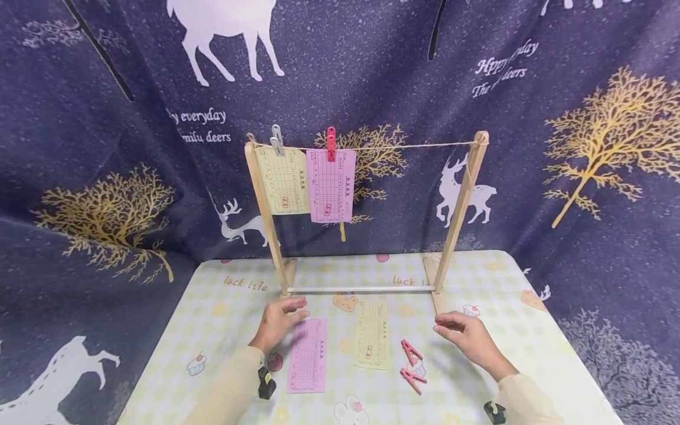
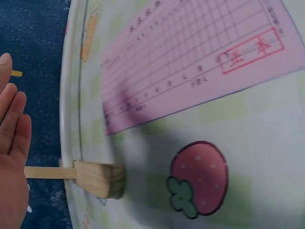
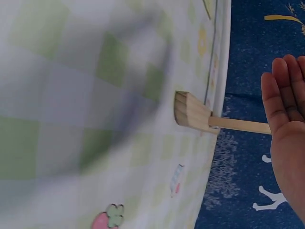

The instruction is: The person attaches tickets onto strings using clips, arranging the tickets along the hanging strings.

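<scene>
My left hand [image 1: 280, 321] hovers with relaxed fingers over the table by the top of a pink printed slip [image 1: 307, 356], holding nothing. On the other side my right hand [image 1: 470, 336], also relaxed and without anything in it, hangs near the foot of the rack's right post. Between the hands lie a yellow printed slip [image 1: 372, 335] and two red clothespins [image 1: 411, 366]. Above, a grey clothespin [image 1: 277, 141] holds another yellow slip [image 1: 284, 180] on a string, and a red clothespin [image 1: 331, 144] holds a pink slip [image 1: 332, 189] beside it.
The wooden rack [image 1: 455, 218] stands at the table's back, its string [image 1: 414, 146] tied between two posts and a white rod [image 1: 361, 289] joining them low down. A checked cloth [image 1: 212, 330] covers the table. A dark blue curtain [image 1: 382, 71] hangs behind.
</scene>
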The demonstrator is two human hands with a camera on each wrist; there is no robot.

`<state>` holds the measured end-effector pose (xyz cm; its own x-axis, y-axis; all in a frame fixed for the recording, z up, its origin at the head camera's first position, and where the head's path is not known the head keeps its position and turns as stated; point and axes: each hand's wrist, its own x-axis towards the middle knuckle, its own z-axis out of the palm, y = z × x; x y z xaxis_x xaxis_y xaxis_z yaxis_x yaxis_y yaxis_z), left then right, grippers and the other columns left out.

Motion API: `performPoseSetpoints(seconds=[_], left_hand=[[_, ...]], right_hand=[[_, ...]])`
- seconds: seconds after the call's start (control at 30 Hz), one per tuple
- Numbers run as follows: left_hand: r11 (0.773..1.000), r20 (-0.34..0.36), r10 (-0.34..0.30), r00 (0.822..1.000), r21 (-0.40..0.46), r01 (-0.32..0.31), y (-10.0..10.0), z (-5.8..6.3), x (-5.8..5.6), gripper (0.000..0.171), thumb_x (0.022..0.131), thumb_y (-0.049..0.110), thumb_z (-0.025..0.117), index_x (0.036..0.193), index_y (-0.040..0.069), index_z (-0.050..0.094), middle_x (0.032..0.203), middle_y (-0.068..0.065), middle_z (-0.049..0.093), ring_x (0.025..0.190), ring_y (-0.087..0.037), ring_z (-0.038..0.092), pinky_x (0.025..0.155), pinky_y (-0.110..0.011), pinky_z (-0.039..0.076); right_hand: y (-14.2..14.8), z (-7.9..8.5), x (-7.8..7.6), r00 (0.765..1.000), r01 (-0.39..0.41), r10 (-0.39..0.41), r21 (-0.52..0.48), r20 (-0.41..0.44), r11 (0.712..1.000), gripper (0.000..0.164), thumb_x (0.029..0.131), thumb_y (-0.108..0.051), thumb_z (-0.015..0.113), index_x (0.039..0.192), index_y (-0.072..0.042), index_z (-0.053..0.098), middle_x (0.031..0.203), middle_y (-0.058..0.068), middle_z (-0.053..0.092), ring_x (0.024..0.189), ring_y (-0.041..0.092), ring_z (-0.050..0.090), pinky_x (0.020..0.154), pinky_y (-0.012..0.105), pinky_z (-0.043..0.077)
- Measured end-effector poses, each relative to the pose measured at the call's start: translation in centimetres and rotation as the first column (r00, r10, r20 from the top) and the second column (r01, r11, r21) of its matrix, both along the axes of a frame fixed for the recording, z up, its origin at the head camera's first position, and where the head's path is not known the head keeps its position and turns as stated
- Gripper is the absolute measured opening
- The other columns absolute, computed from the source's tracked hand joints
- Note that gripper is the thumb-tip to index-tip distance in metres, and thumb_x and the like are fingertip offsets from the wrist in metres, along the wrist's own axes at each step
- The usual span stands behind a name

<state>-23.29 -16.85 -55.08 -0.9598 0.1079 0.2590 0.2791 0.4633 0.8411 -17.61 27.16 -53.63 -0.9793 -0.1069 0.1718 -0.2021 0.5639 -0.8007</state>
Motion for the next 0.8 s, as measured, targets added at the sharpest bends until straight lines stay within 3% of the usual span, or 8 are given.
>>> performPoseSetpoints(seconds=[0.2, 0.33, 0.53, 0.8], left_hand=[[1.000, 0.054, 0.000, 0.999, -0.029, 0.001, -0.1, -1.0, 0.1, 0.036, 0.080, 0.007, 0.082, 0.113, -0.003, 0.071, 0.107, -0.013, 0.074, 0.101, -0.034, 0.070, 0.089, -0.042, 0.055], [0.997, 0.050, 0.001, 0.999, -0.071, 0.003, -0.3, -1.2, 0.0, 0.037, 0.080, 0.008, 0.082, 0.114, -0.003, 0.071, 0.107, -0.014, 0.074, 0.101, -0.034, 0.069, 0.091, -0.045, 0.053], [0.990, 0.083, 0.047, 0.995, -0.139, -0.035, -0.6, -1.4, 0.0, 0.036, 0.080, 0.006, 0.082, 0.114, 0.000, 0.073, 0.106, -0.009, 0.075, 0.103, -0.030, 0.069, 0.093, -0.049, 0.051], [0.979, 0.111, 0.087, 0.990, -0.195, -0.064, -1.3, -2.6, -0.1, 0.031, 0.079, 0.006, 0.083, 0.109, 0.003, 0.075, 0.105, -0.009, 0.074, 0.104, -0.031, 0.066, 0.091, -0.047, 0.052]], right_hand=[[-0.3, -1.0, 0.3, 1.000, -0.018, 0.018, -0.040, -0.007, 0.999, 0.021, 0.088, -0.009, 0.076, 0.105, 0.004, 0.072, 0.100, 0.011, 0.073, 0.086, 0.008, 0.069, 0.076, 0.023, 0.056], [-0.5, -1.5, 0.4, 0.999, -0.020, 0.019, -0.048, -0.036, 0.999, 0.020, 0.086, -0.004, 0.076, 0.103, 0.006, 0.072, 0.098, 0.012, 0.073, 0.084, 0.006, 0.069, 0.076, 0.024, 0.057], [-0.7, -2.1, 0.6, 1.000, 0.002, -0.002, -0.056, 0.005, 0.998, 0.021, 0.085, -0.004, 0.078, 0.103, 0.005, 0.072, 0.097, 0.012, 0.074, 0.084, 0.006, 0.069, 0.078, 0.024, 0.056], [-0.7, -3.6, 1.0, 0.999, -0.020, 0.022, -0.050, 0.045, 0.999, 0.023, 0.085, -0.006, 0.078, 0.104, 0.007, 0.071, 0.096, 0.014, 0.074, 0.079, 0.004, 0.066, 0.071, 0.024, 0.056]])
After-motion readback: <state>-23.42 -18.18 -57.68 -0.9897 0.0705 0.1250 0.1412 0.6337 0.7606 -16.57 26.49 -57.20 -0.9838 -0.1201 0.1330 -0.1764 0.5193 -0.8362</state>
